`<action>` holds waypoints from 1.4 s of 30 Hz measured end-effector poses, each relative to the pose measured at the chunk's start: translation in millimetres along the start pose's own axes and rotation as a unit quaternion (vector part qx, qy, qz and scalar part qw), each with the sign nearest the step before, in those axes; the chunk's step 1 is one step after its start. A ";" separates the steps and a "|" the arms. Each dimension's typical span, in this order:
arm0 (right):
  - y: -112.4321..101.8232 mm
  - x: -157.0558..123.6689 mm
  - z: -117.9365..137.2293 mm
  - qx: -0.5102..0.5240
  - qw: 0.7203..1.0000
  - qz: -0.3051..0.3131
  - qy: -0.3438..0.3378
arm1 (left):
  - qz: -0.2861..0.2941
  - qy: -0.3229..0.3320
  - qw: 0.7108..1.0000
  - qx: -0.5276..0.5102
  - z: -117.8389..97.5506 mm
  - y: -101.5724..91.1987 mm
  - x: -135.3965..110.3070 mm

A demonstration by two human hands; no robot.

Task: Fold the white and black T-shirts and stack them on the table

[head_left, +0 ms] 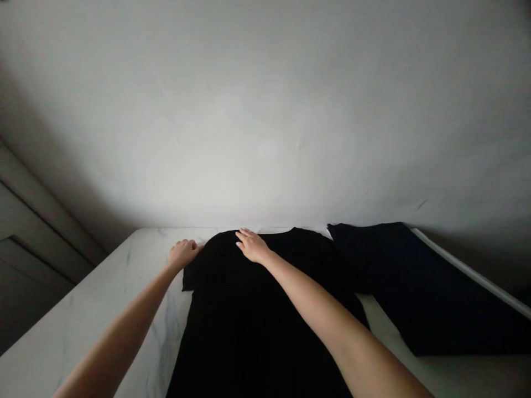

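A black garment (249, 320) lies spread on a white marble-patterned table (103, 298), reaching from the near edge to the wall. My left hand (182, 253) is at its far left corner, fingers curled round the edge of the cloth. My right hand (251, 244) rests on the garment's far top edge, fingers stretched flat on the cloth.
A second dark, navy-looking garment (415, 282) lies on the right side of the table, overlapping the black one's right edge. A plain grey wall (265, 110) rises right behind the table. Panelled cabinetry (33, 237) stands at the left.
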State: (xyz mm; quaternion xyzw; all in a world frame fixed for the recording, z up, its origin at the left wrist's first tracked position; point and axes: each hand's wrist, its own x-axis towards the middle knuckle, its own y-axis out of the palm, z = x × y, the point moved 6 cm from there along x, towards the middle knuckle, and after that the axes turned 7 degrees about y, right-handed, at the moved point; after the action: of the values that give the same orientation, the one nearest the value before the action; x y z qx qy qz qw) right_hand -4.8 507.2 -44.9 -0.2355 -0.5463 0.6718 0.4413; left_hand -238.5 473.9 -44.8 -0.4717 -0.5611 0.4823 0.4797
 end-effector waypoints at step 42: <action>44.7 -87.4 134.6 -0.040 0.991 0.107 0.073 | 0.052 -0.161 0.978 -0.122 21.7 -9.5 -43.2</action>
State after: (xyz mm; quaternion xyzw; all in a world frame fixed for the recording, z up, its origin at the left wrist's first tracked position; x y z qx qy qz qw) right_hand -83.6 361.5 -62.2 -0.3585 -0.5112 0.6737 0.3953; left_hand -256.6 428.2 -40.6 -0.4710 -0.6602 0.5045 0.2964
